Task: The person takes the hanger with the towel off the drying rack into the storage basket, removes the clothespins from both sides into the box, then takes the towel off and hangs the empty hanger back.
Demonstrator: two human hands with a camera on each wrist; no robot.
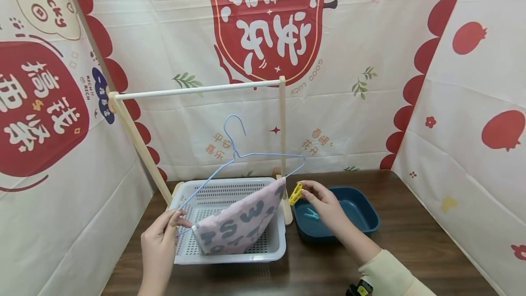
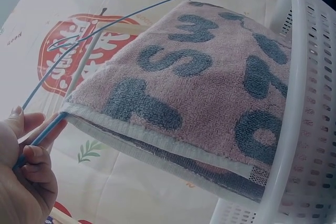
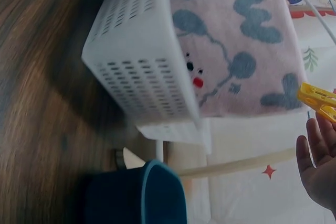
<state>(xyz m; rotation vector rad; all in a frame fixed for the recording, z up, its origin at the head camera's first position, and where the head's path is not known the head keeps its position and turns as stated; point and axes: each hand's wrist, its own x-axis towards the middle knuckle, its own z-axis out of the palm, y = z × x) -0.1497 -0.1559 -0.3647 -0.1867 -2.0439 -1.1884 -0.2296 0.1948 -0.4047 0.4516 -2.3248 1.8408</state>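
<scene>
A pink towel [image 1: 242, 229] with grey letters hangs folded over the lower bar of a blue wire hanger [image 1: 263, 154], its lower part inside the white basket. My left hand [image 1: 161, 232] grips the hanger's left corner, as the left wrist view also shows around the blue wire [image 2: 50, 128]. Between the thumb and fingers of my right hand [image 1: 324, 202] is a yellow clothespin [image 1: 296, 193]. In the right wrist view the clothespin [image 3: 317, 98] is close to the towel's upper corner [image 3: 286, 93]; whether they touch, I cannot tell.
The white perforated basket [image 1: 271, 256] stands under a wooden rack with a white rail [image 1: 197, 89]. To its right sits a dark blue basin [image 1: 365, 229] holding a light blue clothespin [image 1: 311, 214]. Printed cloth [image 1: 349, 127] walls the brown table [image 1: 411, 223] at back and sides.
</scene>
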